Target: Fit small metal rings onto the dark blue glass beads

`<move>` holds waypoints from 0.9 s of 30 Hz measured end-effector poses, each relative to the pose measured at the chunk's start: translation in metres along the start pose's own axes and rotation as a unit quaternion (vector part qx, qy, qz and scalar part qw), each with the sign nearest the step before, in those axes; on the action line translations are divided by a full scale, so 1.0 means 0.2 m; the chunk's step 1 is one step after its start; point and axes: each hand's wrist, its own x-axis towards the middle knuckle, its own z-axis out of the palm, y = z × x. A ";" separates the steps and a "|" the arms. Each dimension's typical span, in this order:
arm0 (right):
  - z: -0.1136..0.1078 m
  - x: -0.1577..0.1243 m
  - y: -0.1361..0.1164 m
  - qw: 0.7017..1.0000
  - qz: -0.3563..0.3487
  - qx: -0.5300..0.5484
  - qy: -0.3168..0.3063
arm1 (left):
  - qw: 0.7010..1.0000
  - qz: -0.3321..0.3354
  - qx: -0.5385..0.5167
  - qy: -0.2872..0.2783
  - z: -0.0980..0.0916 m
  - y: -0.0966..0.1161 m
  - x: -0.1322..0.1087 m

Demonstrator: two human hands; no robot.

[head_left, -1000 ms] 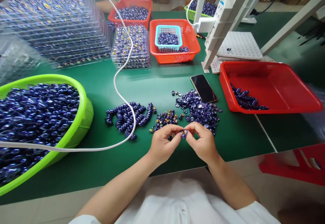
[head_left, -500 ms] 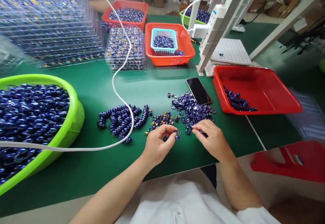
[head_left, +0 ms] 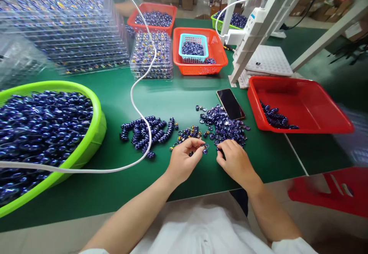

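My left hand (head_left: pixel 184 159) pinches a small dark blue ring piece (head_left: pixel 205 147) between thumb and fingertips, just above the green table. My right hand (head_left: pixel 234 160) rests beside it with fingers curled at the near edge of a pile of flat blue discs (head_left: pixel 225 125); something small and dark shows at its fingertips, too small to name. A small cluster of gold-and-blue pieces (head_left: pixel 188 134) lies just beyond my left hand. Stacked rows of blue rings (head_left: pixel 146 131) lie further left.
A lime basin (head_left: pixel 86 146) full of blue rings sits left, with a white cable (head_left: pixel 135 104) looping past it. A black phone (head_left: pixel 230 104), a red tray (head_left: pixel 301 104) holding some rings, orange baskets (head_left: pixel 201 54) and stacked clear trays (head_left: pixel 66 31) stand behind.
The hands, joined on one ring a second ago, have come apart. The left keeps the ring. The right went to the disc pile and has drawn back slightly toward the left hand.
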 end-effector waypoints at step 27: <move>0.01 0.07 -0.12 0.957 -0.102 0.200 0.182 | 0.946 -0.127 -0.291 -0.064 -0.03 0.05 0.02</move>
